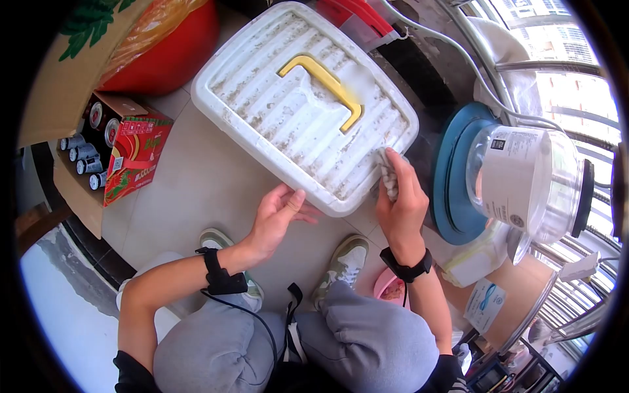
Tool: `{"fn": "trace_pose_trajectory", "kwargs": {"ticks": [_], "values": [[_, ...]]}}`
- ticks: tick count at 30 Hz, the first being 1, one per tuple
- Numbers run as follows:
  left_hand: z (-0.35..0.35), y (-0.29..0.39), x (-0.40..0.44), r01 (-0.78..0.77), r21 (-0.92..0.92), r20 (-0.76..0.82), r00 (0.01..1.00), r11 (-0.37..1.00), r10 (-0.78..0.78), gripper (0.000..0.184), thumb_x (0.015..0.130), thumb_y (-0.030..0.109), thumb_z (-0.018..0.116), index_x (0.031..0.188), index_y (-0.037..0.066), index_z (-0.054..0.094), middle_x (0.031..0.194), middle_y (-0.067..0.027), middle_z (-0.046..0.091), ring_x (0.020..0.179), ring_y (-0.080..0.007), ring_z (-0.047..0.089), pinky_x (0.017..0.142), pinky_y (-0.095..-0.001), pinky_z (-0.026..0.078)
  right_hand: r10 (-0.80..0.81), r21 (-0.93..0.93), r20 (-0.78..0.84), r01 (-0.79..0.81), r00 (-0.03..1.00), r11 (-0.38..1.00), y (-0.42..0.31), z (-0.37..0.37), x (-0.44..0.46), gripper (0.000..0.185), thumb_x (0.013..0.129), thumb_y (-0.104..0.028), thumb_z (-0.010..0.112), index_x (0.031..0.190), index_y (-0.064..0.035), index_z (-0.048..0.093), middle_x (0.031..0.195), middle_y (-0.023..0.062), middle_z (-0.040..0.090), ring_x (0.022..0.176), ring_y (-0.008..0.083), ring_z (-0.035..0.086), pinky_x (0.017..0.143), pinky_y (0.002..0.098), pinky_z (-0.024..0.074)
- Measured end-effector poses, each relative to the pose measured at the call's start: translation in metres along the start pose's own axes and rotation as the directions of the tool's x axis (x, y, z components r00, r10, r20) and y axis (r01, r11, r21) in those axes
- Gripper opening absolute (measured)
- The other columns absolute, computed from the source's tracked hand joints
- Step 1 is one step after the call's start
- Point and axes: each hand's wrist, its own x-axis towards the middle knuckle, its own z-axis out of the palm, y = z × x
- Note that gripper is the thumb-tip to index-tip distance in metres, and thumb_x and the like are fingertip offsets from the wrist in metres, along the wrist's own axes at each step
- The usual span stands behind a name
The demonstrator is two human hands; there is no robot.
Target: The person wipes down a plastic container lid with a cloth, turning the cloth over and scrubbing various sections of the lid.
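A white storage box's ribbed lid [262, 111] sits in front of me, speckled with brown dirt. Its yellow handle [327, 85] lies across the middle. My right hand [401, 209] is closed around a crumpled greyish-white cloth [388, 175], pressed to the lid's near right corner. At the lid's near edge is my left hand [274, 219], fingers spread and partly beside the box wall; whether they bear on it I cannot tell. Both wrists wear black straps.
A red carton of cans [139, 154] stands left, below a red tub [183, 52]. To the right are a blue round lid [452, 177] and a clear plastic container [517, 177] by the window bars. A pink bowl [386, 286] sits near my right shoe [342, 265].
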Motion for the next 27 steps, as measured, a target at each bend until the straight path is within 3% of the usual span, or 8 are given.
{"fn": "trace_pose_trajectory", "kwargs": {"ticks": [7,10,16,19,24,27], "values": [[-0.009,-0.009,0.003,-0.048,0.016,0.050,0.998,0.999,0.048,0.043,0.107,0.035,0.053,0.129,-0.001,0.056,0.116,-0.0130,0.070,0.097,-0.0233,0.071,0.080,-0.0346,0.056,0.083,-0.032,-0.106,-0.087,0.991,0.996,-0.003,0.007,0.002,0.054,0.075,0.010,0.070,0.124,-0.0114,0.065,0.108,0.0137,0.060,0.084,0.0338,0.068,0.073,0.0372,0.0563],[-0.010,-0.008,0.004,-0.059,0.040,0.049,0.997,0.997,0.057,0.042,0.107,0.035,0.053,0.130,0.000,0.056,0.116,-0.0126,0.070,0.096,-0.0230,0.072,0.080,-0.0343,0.055,0.116,-0.010,-0.041,-0.116,0.992,0.993,-0.002,0.005,0.002,0.051,0.077,0.009,0.069,0.123,-0.0112,0.065,0.104,0.0140,0.055,0.079,0.0338,0.066,0.071,0.0374,0.0549],[-0.008,-0.009,0.004,-0.074,0.050,0.050,0.996,0.996,0.071,0.043,0.107,0.035,0.052,0.130,-0.001,0.056,0.117,-0.0128,0.070,0.094,-0.0232,0.073,0.080,-0.0345,0.055,0.192,0.087,0.096,-0.200,0.977,0.976,-0.004,0.000,0.006,0.044,0.077,0.007,0.065,0.118,-0.0096,0.064,0.100,0.0136,0.056,0.081,0.0335,0.067,0.069,0.0397,0.0541],[-0.005,-0.003,0.003,-0.072,0.062,0.027,0.997,0.995,0.070,0.041,0.108,0.032,0.049,0.131,-0.002,0.052,0.116,-0.0160,0.070,0.095,-0.0286,0.074,0.082,-0.0358,0.056,0.152,0.068,0.132,-0.162,0.979,0.984,-0.009,0.002,-0.001,0.044,0.077,0.007,0.066,0.117,-0.0091,0.064,0.098,0.0128,0.057,0.081,0.0341,0.066,0.068,0.0402,0.0537],[0.003,0.003,0.000,-0.082,0.009,-0.027,0.996,0.997,0.082,0.040,0.109,0.029,0.048,0.132,-0.003,0.051,0.115,-0.0161,0.070,0.093,-0.0301,0.074,0.081,-0.0355,0.057,0.060,0.102,0.287,-0.093,0.956,0.990,-0.030,-0.003,-0.021,0.059,0.061,0.005,0.066,0.117,-0.0122,0.065,0.097,0.0113,0.057,0.078,0.0339,0.066,0.065,0.0423,0.0543],[0.002,0.000,0.002,-0.086,-0.002,-0.022,0.996,0.996,0.086,0.039,0.109,0.028,0.049,0.131,-0.004,0.051,0.115,-0.0163,0.069,0.093,-0.0302,0.074,0.082,-0.0363,0.058,0.038,0.112,0.377,-0.086,0.925,0.990,-0.031,-0.010,-0.022,0.063,0.059,0.005,0.066,0.119,-0.0135,0.064,0.098,0.0105,0.056,0.077,0.0323,0.066,0.064,0.0417,0.0541]]}}
